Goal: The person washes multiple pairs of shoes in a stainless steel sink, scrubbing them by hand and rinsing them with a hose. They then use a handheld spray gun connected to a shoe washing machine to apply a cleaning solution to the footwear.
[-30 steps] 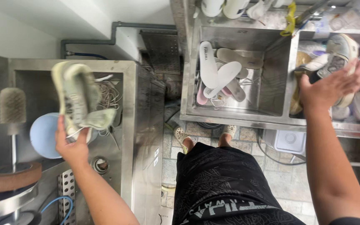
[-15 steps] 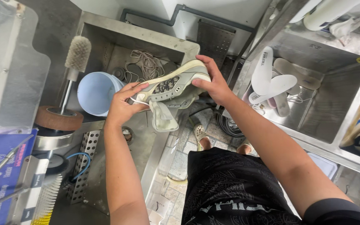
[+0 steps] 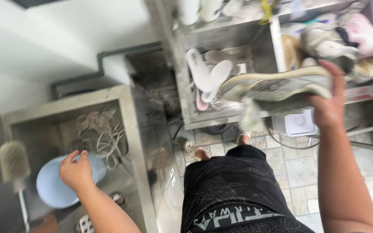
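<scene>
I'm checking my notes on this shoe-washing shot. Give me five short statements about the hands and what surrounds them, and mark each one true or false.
1. The right hand holds a pale sneaker. True.
2. The left hand also grips the sneaker. False: it is down in the left steel sink, beside the light blue basin.
3. White insoles lie in the right-hand sink. True.
4. A tangle of shoelaces lies in the left sink. True.
5. The round bristle brush is in the right hand. False: it stands at the left edge, held by neither hand.
</scene>
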